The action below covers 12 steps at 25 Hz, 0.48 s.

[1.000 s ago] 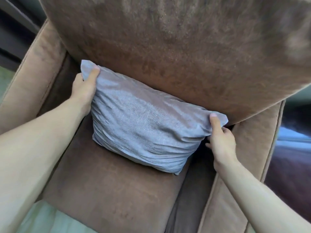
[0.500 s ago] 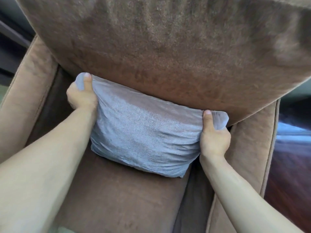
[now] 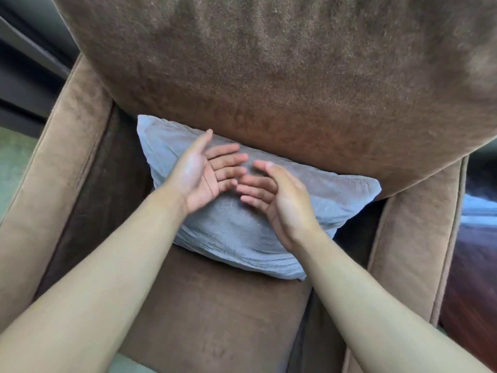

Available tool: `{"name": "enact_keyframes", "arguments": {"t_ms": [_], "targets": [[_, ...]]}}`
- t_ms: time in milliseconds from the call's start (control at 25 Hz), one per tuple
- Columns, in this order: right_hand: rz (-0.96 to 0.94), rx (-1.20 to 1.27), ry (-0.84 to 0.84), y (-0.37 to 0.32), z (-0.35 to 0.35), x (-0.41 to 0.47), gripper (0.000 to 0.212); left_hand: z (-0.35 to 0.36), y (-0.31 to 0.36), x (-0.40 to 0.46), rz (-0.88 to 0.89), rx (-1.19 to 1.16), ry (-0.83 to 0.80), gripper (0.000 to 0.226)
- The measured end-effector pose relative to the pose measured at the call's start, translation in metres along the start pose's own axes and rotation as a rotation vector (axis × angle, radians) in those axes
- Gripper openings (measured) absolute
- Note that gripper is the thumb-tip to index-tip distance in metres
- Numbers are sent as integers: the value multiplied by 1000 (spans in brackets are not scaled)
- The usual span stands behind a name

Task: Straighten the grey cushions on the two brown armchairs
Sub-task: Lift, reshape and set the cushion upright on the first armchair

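A grey cushion (image 3: 236, 227) leans against the backrest of a brown armchair (image 3: 282, 76), resting on its seat, with its upper edge tucked under the backrest's overhang. My left hand (image 3: 204, 173) and my right hand (image 3: 274, 195) hover over the cushion's middle, palms turned toward each other, fingers spread and nearly meeting. Neither hand holds anything. The hands hide part of the cushion's centre; whether they touch the fabric cannot be told.
The chair's left armrest (image 3: 53, 170) and right armrest (image 3: 419, 238) flank the seat (image 3: 215, 319). Dark red wood floor (image 3: 470, 305) shows at the right, and a pale green surface (image 3: 13, 168) at the left.
Both hands have let go of the cushion's upper corners and moved inward over its middle, fingers now spread. The cushion sits tucked against the backrest.
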State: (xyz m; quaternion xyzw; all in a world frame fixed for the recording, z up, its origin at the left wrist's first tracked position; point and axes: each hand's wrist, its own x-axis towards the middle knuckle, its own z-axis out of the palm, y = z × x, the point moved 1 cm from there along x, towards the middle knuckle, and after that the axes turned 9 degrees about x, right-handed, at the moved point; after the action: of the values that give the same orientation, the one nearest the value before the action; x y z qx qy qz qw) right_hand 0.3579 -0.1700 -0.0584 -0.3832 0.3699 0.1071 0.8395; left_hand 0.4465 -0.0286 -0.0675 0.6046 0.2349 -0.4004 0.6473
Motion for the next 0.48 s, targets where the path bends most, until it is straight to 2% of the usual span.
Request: {"name": "enact_keyframes", "arguments": {"t_ms": [80,200,280,400,480], "targets": [[-11,134,76,-6,-18,4,27,-21,4,7,17,-139,83,66],[-193,220,348,-28,-59,-16,24,-67,21,8,171,-454,286,61],[-270,229,435,-33,-62,-30,21,-69,22,-2,235,-557,257,50],[-107,141,224,-12,-16,-19,21,-11,-1,-8,81,-348,8,31],[-1,91,146,4,6,-5,21,14,-15,0,-15,-258,-43,31]]}}
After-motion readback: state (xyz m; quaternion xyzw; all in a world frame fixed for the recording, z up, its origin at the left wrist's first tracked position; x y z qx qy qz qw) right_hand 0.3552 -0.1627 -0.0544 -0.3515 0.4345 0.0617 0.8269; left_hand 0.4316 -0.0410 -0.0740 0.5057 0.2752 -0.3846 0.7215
